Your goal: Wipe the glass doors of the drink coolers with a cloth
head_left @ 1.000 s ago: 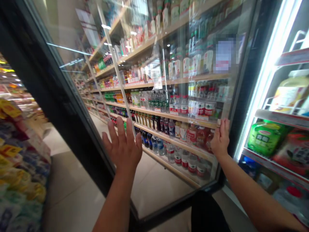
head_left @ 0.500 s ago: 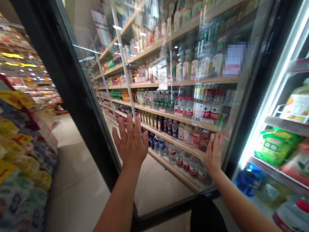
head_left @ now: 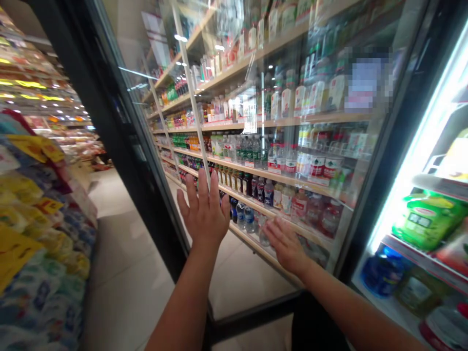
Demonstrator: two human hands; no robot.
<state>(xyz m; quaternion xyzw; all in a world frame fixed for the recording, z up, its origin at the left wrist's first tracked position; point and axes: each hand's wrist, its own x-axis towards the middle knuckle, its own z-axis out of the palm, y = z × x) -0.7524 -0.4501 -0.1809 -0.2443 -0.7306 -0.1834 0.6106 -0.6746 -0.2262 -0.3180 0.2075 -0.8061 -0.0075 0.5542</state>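
A black-framed glass door stands ajar in front of me, tilted in the view. My left hand is stretched out at the glass with its fingers spread, holding nothing. It looks as if the palm lies against the pane, though the contact itself is hidden. Lower and to the right, my right hand reaches over the glass with fingers extended and nothing in it. Whether it touches the pane I cannot tell. Through the glass, or mirrored in it, show wooden shelves with rows of bottles.
On the right, a lit cooler holds a green pouch, a blue container and other drinks on its shelves. Stacked yellow and blue packs line the left side. Tiled floor runs between the packs and the door.
My right hand has moved left, away from the door's right side and closer to my left hand. The view has shifted slightly; my left hand keeps its spread pose at the glass.
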